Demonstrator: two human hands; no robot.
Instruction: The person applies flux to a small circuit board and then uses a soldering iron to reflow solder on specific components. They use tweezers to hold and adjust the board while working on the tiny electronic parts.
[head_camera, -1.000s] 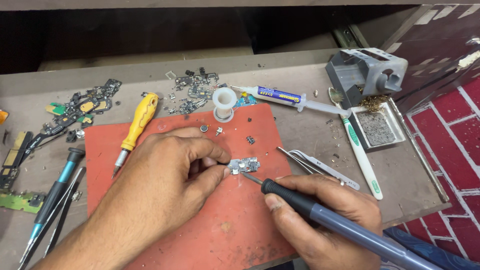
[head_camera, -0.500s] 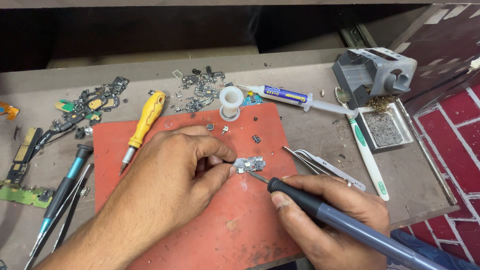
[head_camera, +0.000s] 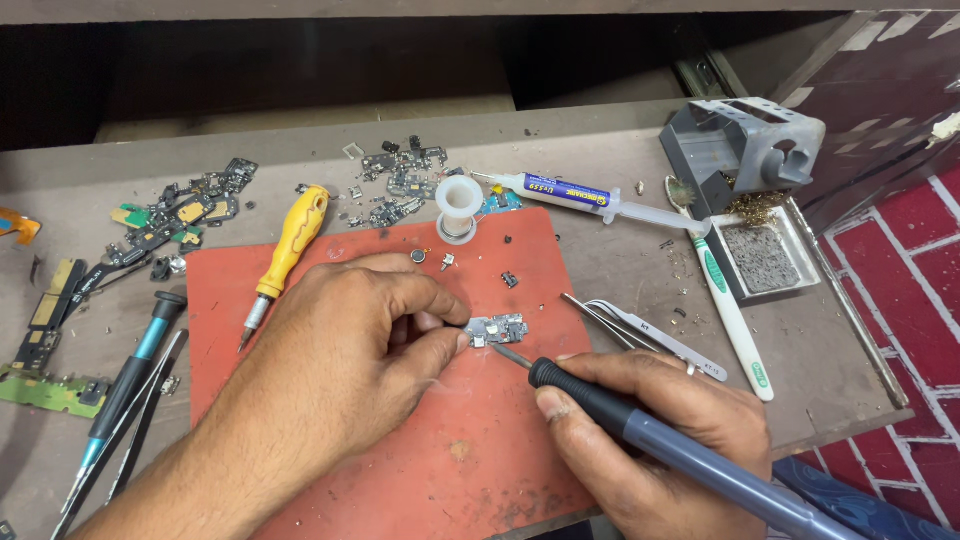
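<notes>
A small circuit board (head_camera: 497, 328) lies on the red mat (head_camera: 440, 470), pinched at its edge by the left hand (head_camera: 350, 345) to steady it. The right hand (head_camera: 650, 440) grips a soldering iron (head_camera: 640, 425) pen-style, tip touching the board; tweezers (head_camera: 650, 335) lie just beyond this hand.

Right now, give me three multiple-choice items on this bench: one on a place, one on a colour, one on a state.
1. Where does the small circuit board lie?
A. on the red mat
B. in the metal tray
C. on the brick floor

2. What colour is the screwdriver handle?
A. green
B. yellow
C. white

3. What does the right hand hold?
A. tweezers
B. syringe
C. soldering iron

Answers: 1 A, the left hand pins it to the mat. 2 B, it is plainly yellow. 3 C, fingers wrap the dark grip, tip at the board.
</notes>
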